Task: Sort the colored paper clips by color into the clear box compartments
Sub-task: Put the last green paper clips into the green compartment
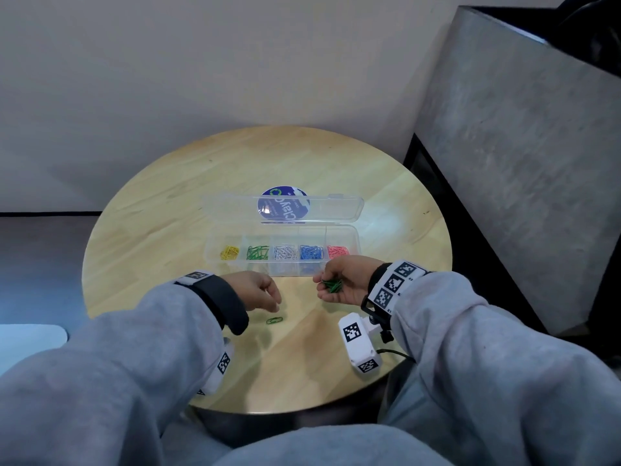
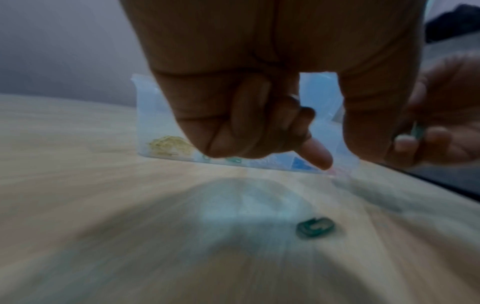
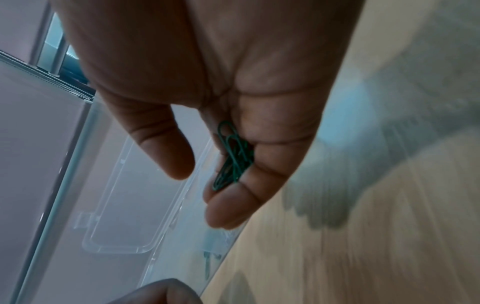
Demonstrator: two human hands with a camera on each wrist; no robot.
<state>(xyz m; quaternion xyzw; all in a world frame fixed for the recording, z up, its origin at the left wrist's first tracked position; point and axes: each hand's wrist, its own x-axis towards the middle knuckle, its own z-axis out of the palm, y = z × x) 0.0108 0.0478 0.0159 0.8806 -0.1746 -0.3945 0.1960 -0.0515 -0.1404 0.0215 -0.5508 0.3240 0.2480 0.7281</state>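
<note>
- head view: right hand [image 1: 346, 280] is cupped palm-up, fingers curled round a small bunch of green clips [image 1: 332, 285], just in front of the box's right end.
- right wrist view: same bunch [image 3: 232, 158] lies against the curled fingers [image 3: 233, 207]; thumb is apart from them.
- left hand [image 1: 258, 290] hovers low over the table [image 1: 151, 223], fingers curled down and holding nothing i can see; left wrist view is blurred, index finger [image 2: 315, 153] points down.
- one loose green clip [image 1: 274, 320] lies flat on the table just below the left fingertips, apart from them; also seen blurred in the left wrist view [image 2: 315, 227].
- clear box [image 1: 215, 260] sits just beyond both hands, lid [image 1: 336, 210] open and lying flat behind it.
- compartments, from the left-hand side to the right: yellow clips [image 1: 229, 252], green clips in box [image 1: 258, 253], white clips [image 1: 285, 253], blue clips [image 1: 311, 252], red clips [image 1: 337, 251].
- round blue sticker [image 1: 284, 206] shows through the lid.
</note>
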